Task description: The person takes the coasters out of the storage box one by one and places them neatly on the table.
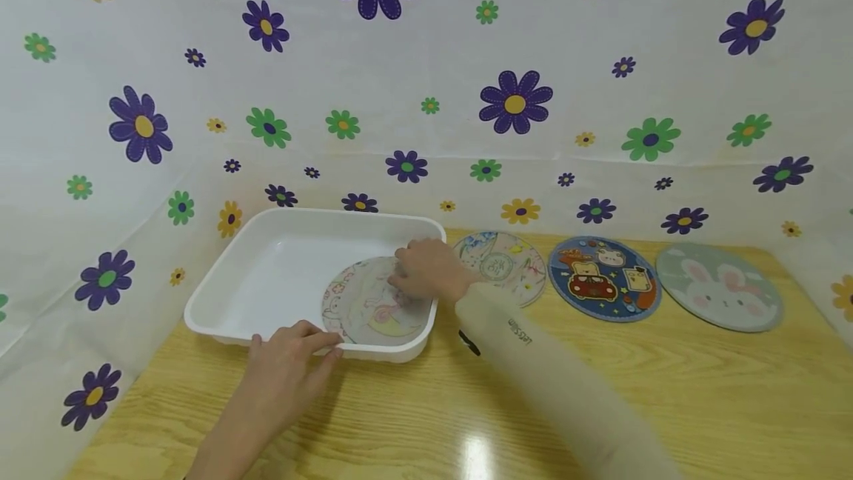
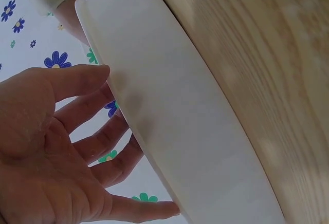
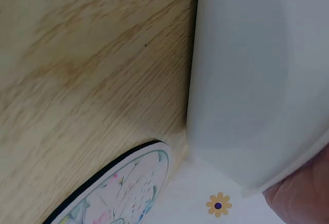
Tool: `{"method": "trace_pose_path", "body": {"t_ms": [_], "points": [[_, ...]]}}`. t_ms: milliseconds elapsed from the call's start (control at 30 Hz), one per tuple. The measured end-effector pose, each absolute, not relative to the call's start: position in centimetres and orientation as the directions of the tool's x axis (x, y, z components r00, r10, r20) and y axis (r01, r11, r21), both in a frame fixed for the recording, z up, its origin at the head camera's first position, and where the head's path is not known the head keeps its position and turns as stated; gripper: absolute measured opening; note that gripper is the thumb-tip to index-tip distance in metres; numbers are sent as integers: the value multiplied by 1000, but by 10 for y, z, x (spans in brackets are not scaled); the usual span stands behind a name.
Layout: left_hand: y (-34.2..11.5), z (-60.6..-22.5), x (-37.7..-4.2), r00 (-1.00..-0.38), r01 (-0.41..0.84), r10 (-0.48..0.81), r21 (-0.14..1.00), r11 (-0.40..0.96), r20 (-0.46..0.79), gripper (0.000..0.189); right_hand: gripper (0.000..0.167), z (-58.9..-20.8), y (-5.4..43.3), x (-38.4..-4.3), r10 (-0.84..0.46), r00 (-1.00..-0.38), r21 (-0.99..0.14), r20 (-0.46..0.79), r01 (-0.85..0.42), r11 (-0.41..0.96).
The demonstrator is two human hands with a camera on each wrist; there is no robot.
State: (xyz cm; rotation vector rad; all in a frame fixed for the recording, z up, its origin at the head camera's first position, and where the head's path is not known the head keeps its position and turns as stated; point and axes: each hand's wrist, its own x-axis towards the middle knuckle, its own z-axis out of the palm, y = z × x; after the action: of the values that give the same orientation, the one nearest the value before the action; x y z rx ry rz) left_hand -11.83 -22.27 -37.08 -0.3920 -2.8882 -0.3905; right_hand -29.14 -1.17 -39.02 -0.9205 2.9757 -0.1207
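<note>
A white plastic tray (image 1: pixel 266 280) stands on the table, and a round mat (image 1: pixel 360 310) printed with a pink cartoon lies inside its right end. My left hand (image 1: pixel 286 361) rests on the tray's near rim, its fingers reaching over the edge. In the left wrist view the thumb and little finger of that left hand (image 2: pixel 67 147) touch the rim. Over the right rim reaches my right hand (image 1: pixel 429 269), its curled fingers holding the mat's upper right part, which they partly hide. Only a bit of the right hand (image 3: pixel 300 193) shows in the right wrist view.
Right of the tray, three more round mats lie in a row: a pale floral mat (image 1: pixel 500 267), a dark blue mat (image 1: pixel 603 280) with a red car, and a grey-green rabbit mat (image 1: pixel 720 287). A flower-printed sheet (image 1: pixel 453 80) hangs behind the wooden table (image 1: pixel 533 406).
</note>
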Motion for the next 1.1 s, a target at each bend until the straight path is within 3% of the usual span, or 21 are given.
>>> {"method": "trace_pose_path", "body": {"t_ms": [167, 367, 667, 900, 1100], "points": [[-222, -371, -117, -948, 277, 224, 241, 930, 225, 16, 50, -395, -18, -291, -530, -848, 65, -4, -529, 846], [-221, -371, -117, -947, 281, 228, 239, 930, 225, 16, 52, -395, -19, -289, -519, -855, 108, 18, -514, 851], [-223, -370, -117, -947, 282, 229, 243, 928, 223, 17, 42, -395, -22, -291, -513, -856, 55, 54, -511, 858], [-222, -370, -118, -949, 278, 226, 245, 929, 220, 17, 25, -397, -21, -294, -489, -865, -53, 112, -497, 866], [-221, -371, -118, -951, 270, 218, 249, 930, 218, 16, 22, -398, -19, -295, -486, -860, -81, 157, -501, 861]]}}
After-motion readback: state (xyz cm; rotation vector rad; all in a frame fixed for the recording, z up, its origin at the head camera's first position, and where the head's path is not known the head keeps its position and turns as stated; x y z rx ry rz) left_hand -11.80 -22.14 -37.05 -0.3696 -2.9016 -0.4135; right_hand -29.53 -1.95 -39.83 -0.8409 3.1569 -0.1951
